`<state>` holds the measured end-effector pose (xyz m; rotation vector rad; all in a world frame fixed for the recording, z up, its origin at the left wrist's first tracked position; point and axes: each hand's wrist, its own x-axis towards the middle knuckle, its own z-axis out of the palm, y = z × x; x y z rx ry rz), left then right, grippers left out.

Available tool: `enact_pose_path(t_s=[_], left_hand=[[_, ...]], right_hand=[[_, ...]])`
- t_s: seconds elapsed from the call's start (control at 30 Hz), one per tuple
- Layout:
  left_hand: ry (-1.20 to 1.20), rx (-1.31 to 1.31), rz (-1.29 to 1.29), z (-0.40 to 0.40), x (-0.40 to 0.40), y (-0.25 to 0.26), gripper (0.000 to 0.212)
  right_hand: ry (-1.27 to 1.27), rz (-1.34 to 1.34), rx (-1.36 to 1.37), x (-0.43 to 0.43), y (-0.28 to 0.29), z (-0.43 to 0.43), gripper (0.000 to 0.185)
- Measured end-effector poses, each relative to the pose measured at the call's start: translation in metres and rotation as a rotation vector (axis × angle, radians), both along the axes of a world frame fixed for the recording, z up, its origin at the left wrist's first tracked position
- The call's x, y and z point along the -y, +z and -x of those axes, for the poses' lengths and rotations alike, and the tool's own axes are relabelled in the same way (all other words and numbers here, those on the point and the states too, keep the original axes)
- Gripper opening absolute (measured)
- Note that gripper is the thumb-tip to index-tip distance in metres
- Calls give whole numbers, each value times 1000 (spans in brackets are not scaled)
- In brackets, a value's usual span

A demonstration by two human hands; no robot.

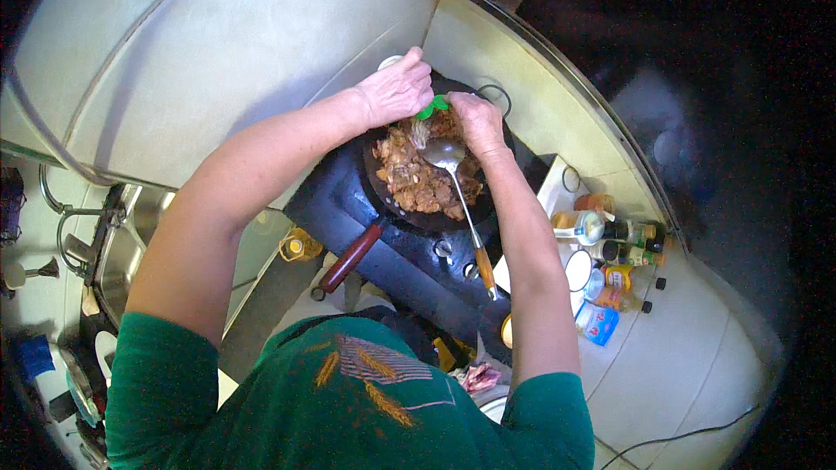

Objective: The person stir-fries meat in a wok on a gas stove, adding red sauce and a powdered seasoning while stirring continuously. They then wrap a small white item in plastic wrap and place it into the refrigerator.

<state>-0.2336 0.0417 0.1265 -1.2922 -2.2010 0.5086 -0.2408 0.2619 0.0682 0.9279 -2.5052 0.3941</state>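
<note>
Both my hands are above the far side of a dark wok on a black gas stove. Between them is a small bright green piece, apparently plastic. My left hand grips it from the left; my right hand pinches its right side. Something pale and translucent hangs below the green piece, too blurred to name. Browned chunks of meat fill much of the wok. A metal ladle rests in the food, its wooden-ended handle leaning over the near rim, beside my right forearm.
The wok's red-brown handle juts toward me. Several seasoning bottles, jars and a blue packet crowd the right counter. A bottle of yellow oil stands left of the stove. Farther left is a steel sink. Tiled walls enclose the corner.
</note>
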Motion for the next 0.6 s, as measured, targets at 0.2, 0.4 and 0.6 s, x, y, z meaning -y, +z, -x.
enact_pose_path(t_s=[0.2,0.4,0.6], left_hand=[[124,45,-18,13,0,2,19],[205,71,-198,19,-5,-5,22],[179,66,-168,26,-24,-13,19]], right_hand=[[-86,3,28,5,-8,23,13],[-113,22,-5,-4,-12,35,8],[-139,-22,-2,-22,-5,42,5]])
